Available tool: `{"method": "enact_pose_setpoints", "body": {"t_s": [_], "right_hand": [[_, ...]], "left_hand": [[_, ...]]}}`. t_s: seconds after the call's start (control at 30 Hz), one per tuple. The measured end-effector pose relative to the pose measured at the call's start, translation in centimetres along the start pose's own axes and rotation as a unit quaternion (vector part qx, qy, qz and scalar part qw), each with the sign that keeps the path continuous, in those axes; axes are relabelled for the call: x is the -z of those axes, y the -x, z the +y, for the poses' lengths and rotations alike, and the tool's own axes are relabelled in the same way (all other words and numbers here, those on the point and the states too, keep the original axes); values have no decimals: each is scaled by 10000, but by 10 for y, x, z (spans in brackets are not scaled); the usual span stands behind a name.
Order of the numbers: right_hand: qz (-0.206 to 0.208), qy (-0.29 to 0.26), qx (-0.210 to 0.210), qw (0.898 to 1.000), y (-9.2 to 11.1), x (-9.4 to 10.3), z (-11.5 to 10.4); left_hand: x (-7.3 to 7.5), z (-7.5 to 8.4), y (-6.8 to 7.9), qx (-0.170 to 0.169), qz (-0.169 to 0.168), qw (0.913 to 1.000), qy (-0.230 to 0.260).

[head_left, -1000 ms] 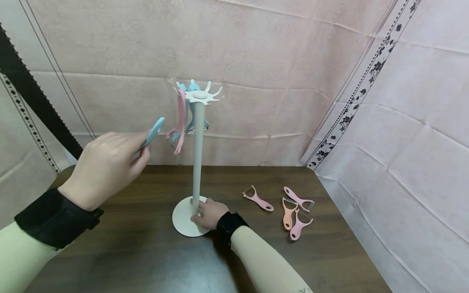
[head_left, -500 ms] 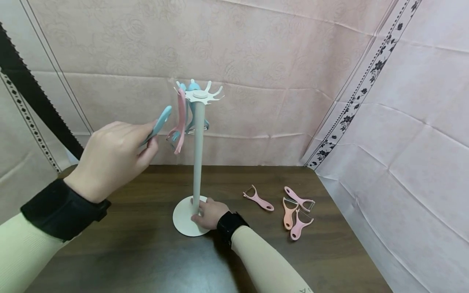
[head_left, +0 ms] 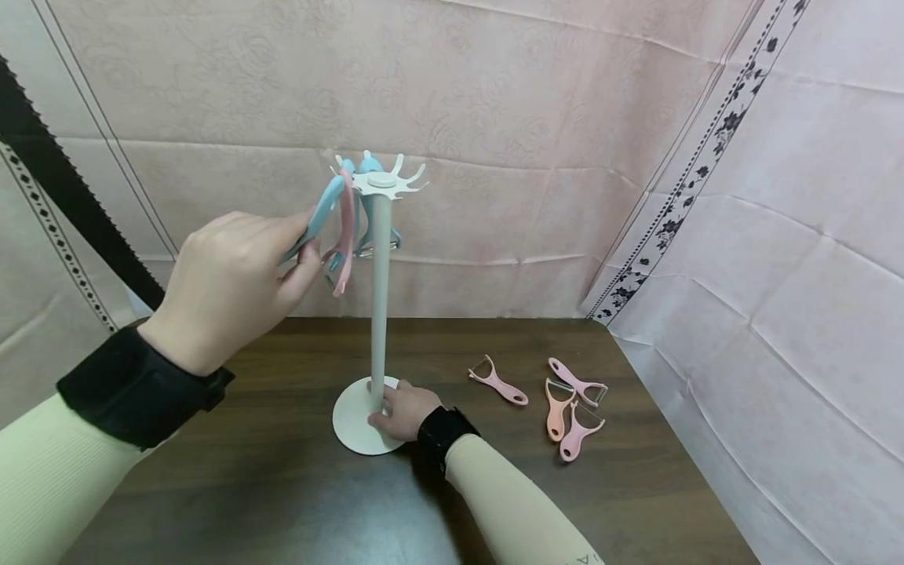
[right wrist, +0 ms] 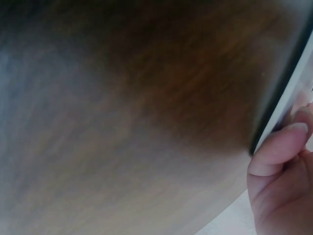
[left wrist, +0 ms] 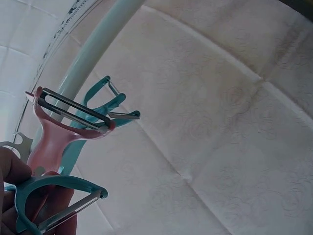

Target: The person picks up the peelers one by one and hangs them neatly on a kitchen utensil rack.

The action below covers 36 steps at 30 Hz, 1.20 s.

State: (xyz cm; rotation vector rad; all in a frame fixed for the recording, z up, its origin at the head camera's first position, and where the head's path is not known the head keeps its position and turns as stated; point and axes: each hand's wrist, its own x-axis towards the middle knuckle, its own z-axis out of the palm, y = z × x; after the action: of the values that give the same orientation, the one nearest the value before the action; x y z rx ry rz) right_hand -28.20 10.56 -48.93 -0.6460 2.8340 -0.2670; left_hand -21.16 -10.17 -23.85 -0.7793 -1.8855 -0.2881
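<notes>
My left hand pinches a light blue peeler, its loop end tilted up at the hooked top of a white stand. In the left wrist view, this peeler's blade end points out from my fingers. Just beside it, a pink peeler hangs from a hook, overlapped by the held one. Behind that, blue peelers hang on neighbouring hooks. Low down, my right hand grips the stand at the foot of its pole, thumb over the round base.
On the brown table, right of the stand, lie a lone pink peeler and a close group: an orange peeler with pink peelers around it. Bare hooks face right. A patterned cloth hangs behind.
My left hand has moved right and up with the blue peeler, bringing its loop end to the hooks beside the hanging pink peeler. My right hand has stayed on the stand's foot.
</notes>
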Motion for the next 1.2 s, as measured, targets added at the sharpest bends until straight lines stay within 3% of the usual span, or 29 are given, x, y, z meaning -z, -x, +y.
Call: {"method": "enact_pose_setpoints", "body": {"t_s": [1.2], "right_hand": [[76,18,119,9999,-3,-4,5]], "left_hand": [[-7,8,-10,-25,9,10000,2]]}}
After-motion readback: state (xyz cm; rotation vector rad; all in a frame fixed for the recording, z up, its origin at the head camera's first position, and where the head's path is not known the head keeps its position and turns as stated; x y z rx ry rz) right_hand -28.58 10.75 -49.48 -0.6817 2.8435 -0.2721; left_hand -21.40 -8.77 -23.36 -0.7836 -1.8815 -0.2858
